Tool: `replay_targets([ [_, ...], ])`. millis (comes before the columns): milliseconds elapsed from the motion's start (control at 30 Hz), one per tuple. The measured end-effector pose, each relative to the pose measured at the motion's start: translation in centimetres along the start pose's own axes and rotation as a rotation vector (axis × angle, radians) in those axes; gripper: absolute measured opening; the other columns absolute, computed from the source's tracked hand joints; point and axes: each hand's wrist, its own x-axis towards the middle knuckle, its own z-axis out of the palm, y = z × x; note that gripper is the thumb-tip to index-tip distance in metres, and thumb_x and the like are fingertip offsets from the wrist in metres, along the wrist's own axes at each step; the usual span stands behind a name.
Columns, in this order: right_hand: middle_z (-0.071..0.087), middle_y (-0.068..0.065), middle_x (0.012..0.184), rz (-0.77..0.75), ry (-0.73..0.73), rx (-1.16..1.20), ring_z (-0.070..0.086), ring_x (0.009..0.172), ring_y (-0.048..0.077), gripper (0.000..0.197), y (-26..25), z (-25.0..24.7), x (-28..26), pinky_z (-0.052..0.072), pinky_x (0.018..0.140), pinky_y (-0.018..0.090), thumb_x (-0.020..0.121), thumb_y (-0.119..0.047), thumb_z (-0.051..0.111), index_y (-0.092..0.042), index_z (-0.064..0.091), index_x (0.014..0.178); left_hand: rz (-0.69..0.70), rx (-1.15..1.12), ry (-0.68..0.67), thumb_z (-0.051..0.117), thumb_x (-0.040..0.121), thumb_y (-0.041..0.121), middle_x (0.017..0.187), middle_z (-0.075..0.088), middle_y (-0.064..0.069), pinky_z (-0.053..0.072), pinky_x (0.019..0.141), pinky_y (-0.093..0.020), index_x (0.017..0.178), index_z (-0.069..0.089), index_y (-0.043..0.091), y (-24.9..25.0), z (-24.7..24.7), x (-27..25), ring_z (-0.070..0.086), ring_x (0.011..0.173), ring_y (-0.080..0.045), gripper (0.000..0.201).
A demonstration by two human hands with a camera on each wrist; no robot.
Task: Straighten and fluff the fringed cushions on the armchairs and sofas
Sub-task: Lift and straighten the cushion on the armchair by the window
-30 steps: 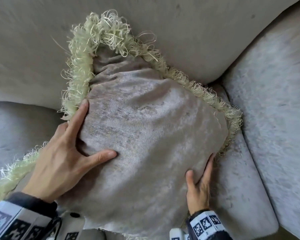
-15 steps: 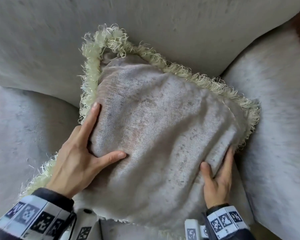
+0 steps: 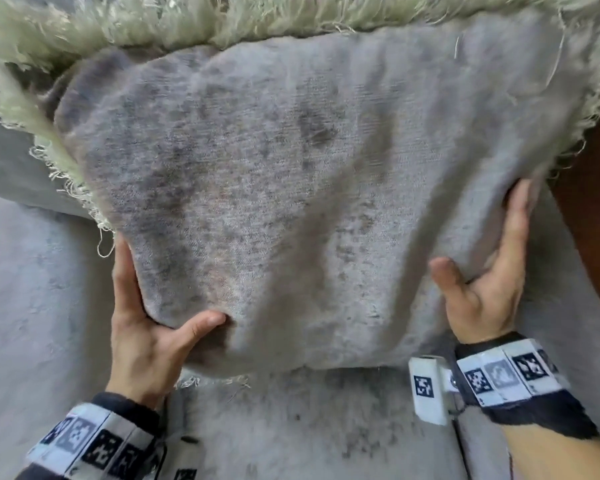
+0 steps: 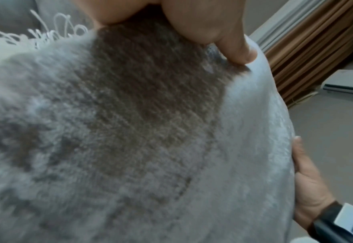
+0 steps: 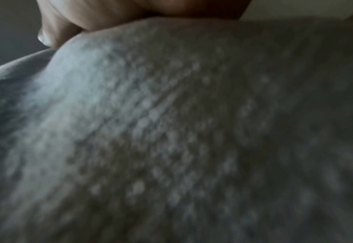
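Observation:
A grey velvet cushion (image 3: 291, 202) with a pale cream fringe (image 3: 187, 19) fills most of the head view, held up over the seat. My left hand (image 3: 146, 323) grips its lower left edge, with the thumb (image 4: 233, 41) dug into the front and the fingers behind. My right hand (image 3: 482, 289) holds the right edge, thumb on the front and fingers along the side; it also shows at the cushion's far edge (image 4: 308, 189). The right wrist view is blurred cushion fabric (image 5: 171, 131) under my fingers (image 5: 67, 24). The cushion's back is hidden.
The grey armchair seat (image 3: 49, 323) lies below and left of the cushion, its backrest (image 3: 4, 161) behind at the left. Dark brown floor (image 3: 596, 209) shows at the right. In the left wrist view, brown curtains (image 4: 316, 41) hang beyond the cushion.
The cushion has come up from the seat's back corner toward my head and now fills the view. Both hands have slid from its front face to its side edges.

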Motion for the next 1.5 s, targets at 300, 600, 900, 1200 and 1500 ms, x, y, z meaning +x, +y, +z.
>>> replay_targets([
  [300, 0.019, -0.005, 0.161, -0.01, 0.013, -0.068, 0.023, 0.152, 0.023, 0.106, 5.4, 2.5, 1.6, 0.023, 0.122, 0.052, 0.084, -0.074, 0.055, -0.008, 0.012, 0.154, 0.008, -0.053, 0.142, 0.081, 0.058, 0.044, 0.162, 0.031, -0.007, 0.023, 0.124, -0.029, 0.159, 0.016, 0.011, -4.8, 3.8, 2.5, 0.031, 0.148, -0.01, 0.125],
  [600, 0.019, 0.031, 0.159, 0.009, -0.034, -0.094, 0.023, 0.151, 0.038, 0.116, 6.1, 2.8, -0.2, 0.022, 0.123, 0.048, 0.088, -0.07, 0.053, 0.02, 0.014, 0.148, 0.058, -0.01, 0.111, 0.076, 0.073, 0.048, 0.159, 0.018, -0.003, 0.014, 0.127, -0.03, 0.156, 0.008, -0.006, -4.8, 3.8, 2.7, 0.019, 0.153, -0.012, 0.12],
  [900, 0.017, 0.026, 0.16, -0.006, -0.051, -0.073, 0.021, 0.152, 0.037, 0.117, 6.8, 2.8, -0.4, 0.02, 0.123, 0.049, 0.088, -0.07, 0.053, 0.02, 0.011, 0.149, 0.06, -0.003, 0.119, 0.079, 0.074, 0.056, 0.163, 0.018, -0.006, 0.015, 0.126, -0.051, 0.157, 0.007, 0.012, -6.0, 3.9, 2.4, 0.017, 0.156, -0.028, 0.119],
  [1200, 0.033, 0.006, 0.149, 0.094, -0.004, -0.1, 0.036, 0.143, 0.033, 0.101, 6.7, 0.7, -1.7, 0.035, 0.114, 0.055, 0.086, -0.067, 0.061, -0.01, 0.019, 0.158, -0.056, 0.003, 0.218, 0.083, 0.07, 0.061, 0.159, 0.029, -0.008, 0.036, 0.118, -0.05, 0.151, 0.026, 0.044, -4.7, 3.0, 1.1, 0.036, 0.148, -0.025, 0.101],
  [1500, 0.047, 0.008, 0.118, 0.084, 0.001, -0.154, 0.058, 0.104, 0.03, 0.068, 0.3, -2.1, -1.7, 0.051, 0.095, 0.037, 0.088, -0.044, 0.066, -0.005, 0.052, 0.142, 0.043, 0.239, 0.301, 0.071, 0.087, 0.037, 0.135, 0.042, -0.012, 0.045, 0.108, -0.035, 0.14, 0.046, 0.025, 2.8, 2.7, -1.4, 0.051, 0.126, -0.021, 0.06],
])
